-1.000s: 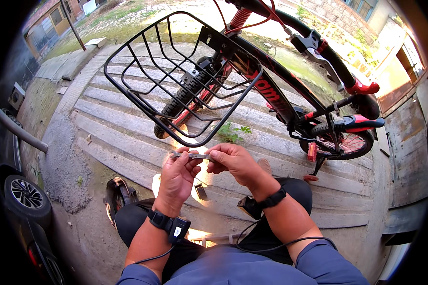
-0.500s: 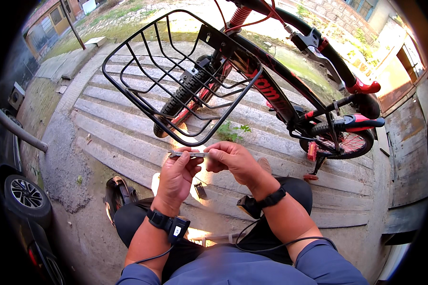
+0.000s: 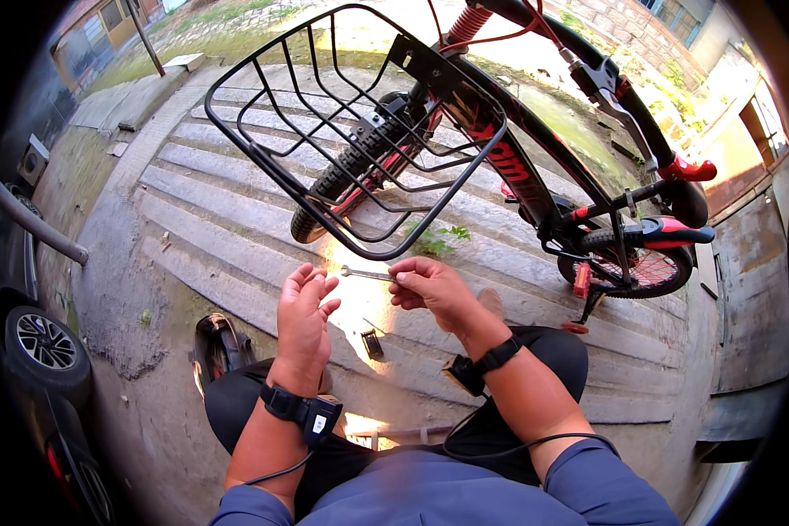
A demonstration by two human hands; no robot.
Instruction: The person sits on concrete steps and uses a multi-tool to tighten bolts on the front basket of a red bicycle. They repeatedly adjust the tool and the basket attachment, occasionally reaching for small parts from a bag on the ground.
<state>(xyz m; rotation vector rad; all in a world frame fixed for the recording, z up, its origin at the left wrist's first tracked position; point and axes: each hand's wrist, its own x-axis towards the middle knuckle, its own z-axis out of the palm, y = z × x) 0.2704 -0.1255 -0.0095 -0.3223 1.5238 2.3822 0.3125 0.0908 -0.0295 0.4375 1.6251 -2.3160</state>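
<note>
A small metal open-end wrench (image 3: pixel 367 274) is pinched by one end between the thumb and fingers of my right hand (image 3: pixel 433 291). Its jaw end points left, just short of my left hand (image 3: pixel 304 302). That hand is open, palm turned up, with its fingers loosely bent and apart; I see nothing in it. Beyond both hands, and touching neither, a black wire basket (image 3: pixel 351 243) is mounted on the front of a black and red bicycle (image 3: pixel 508 167).
A small black object (image 3: pixel 372 344) lies on the grooved concrete (image 3: pixel 237 254) below my hands. An open dark bag (image 3: pixel 220 346) rests by my left knee. A parked car (image 3: pixel 39 377) stands far left, near a pole (image 3: pixel 39 232). A green weed (image 3: pixel 436 240) grows beneath the basket.
My left hand has let go of the wrench and moved slightly left. The right hand keeps the wrench and has shifted a little right. The basket and bicycle appear slightly higher and further right.
</note>
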